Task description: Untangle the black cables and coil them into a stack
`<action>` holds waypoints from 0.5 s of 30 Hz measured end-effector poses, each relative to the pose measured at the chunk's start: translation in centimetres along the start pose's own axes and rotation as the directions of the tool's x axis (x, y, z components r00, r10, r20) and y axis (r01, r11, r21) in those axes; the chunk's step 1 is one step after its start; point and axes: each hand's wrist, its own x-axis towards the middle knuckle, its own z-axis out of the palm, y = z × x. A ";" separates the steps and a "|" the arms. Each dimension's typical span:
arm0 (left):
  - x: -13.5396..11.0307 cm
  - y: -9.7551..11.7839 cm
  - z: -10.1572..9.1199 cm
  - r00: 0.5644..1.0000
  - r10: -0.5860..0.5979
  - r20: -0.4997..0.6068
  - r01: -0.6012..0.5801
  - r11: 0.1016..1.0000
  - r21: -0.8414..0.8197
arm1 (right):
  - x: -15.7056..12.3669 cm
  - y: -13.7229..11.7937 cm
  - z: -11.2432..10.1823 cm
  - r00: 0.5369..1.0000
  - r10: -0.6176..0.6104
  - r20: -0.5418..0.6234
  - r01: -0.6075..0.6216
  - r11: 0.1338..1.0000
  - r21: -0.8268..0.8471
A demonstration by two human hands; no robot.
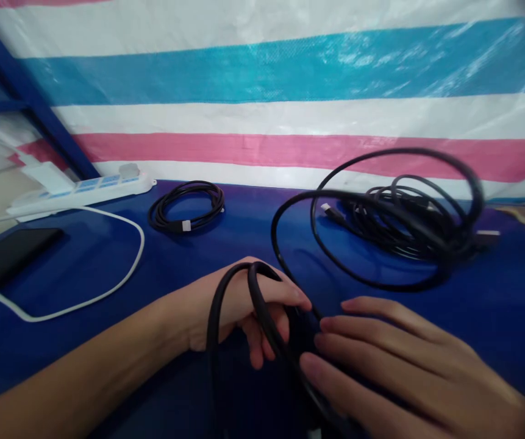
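Note:
A black cable is looped over my left hand in the lower middle of the head view. The thumb and curled fingers of that hand close round the cable, and its strands hang down toward the bottom edge. At lower right, my right hand has its fingers stretched out and slightly apart, palm down. The cable runs close by and partly under those fingertips; whether they touch it is unclear. Further loops of black cable rise in the air beyond my right hand, blurred at their right side.
Behind the raised loops lies a pile of black cables with light connectors. A coiled black cable rests left of centre. At left are a white power strip, a white cord and a dark flat device. A striped sheet hangs behind the blue table.

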 end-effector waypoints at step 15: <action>-0.4 -0.1 0.5 0.970 0.243 -0.017 -0.218 0.895 0.389 | 0.4 0.0 0.1 0.954 -0.161 0.253 0.151 0.987 0.056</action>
